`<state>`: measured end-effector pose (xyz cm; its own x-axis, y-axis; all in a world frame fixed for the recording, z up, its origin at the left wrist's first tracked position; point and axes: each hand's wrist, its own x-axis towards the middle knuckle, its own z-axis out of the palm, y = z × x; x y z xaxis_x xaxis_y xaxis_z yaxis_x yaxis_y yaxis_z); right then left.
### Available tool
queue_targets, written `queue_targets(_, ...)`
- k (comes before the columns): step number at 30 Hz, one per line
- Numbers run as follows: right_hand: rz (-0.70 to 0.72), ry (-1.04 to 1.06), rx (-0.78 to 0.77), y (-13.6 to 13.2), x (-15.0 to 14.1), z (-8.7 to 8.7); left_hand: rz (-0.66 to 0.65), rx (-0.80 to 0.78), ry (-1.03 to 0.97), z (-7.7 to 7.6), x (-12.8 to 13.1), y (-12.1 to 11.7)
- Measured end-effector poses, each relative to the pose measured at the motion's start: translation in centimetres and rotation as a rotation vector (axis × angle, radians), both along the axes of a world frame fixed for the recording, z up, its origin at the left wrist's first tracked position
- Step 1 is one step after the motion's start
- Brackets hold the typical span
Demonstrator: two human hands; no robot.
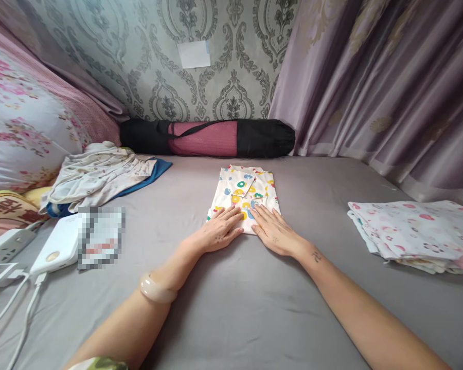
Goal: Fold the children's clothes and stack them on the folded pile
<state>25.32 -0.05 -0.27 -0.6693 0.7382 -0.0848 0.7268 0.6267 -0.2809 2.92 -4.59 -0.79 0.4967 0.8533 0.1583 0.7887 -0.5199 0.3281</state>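
We lay our left hand (220,229) and right hand (273,229) flat, gripping nothing, on the folded shirt's (241,184) near end, mid-sheet (231,313). Leftward, the packet's (100,236) red print is pixelated; the cushion's (10,211) dark writing looks Chinese, though blurred.

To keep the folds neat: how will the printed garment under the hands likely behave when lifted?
The printed garment would probably be floppy, being soft-looking cloth. It seems light, with thin layers. Its folds may open, since nothing visible fastens them.
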Motion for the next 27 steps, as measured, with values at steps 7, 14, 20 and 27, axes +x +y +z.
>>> queue_targets(7, 0.148, 0.104, 0.124, -1.1, -0.2, 1.1, -0.002, 0.201, -0.063, -0.2, -0.1, 0.2)
queue_targets(14, 0.164, 0.166, 0.242, -1.3, -0.6, 0.5, -0.089, 0.295, 0.111, 0.4, 0.7, 0.2)
queue_targets(20, 0.126, 0.173, 0.308, -0.3, -0.2, -0.3, 0.02, 0.252, 0.069, 0.5, 0.8, 0.2)
queue_targets(27, -0.061, 0.052, 0.21, 0.5, 0.8, 1.4, 0.145, 0.218, 0.059, -0.4, -0.5, 0.6)
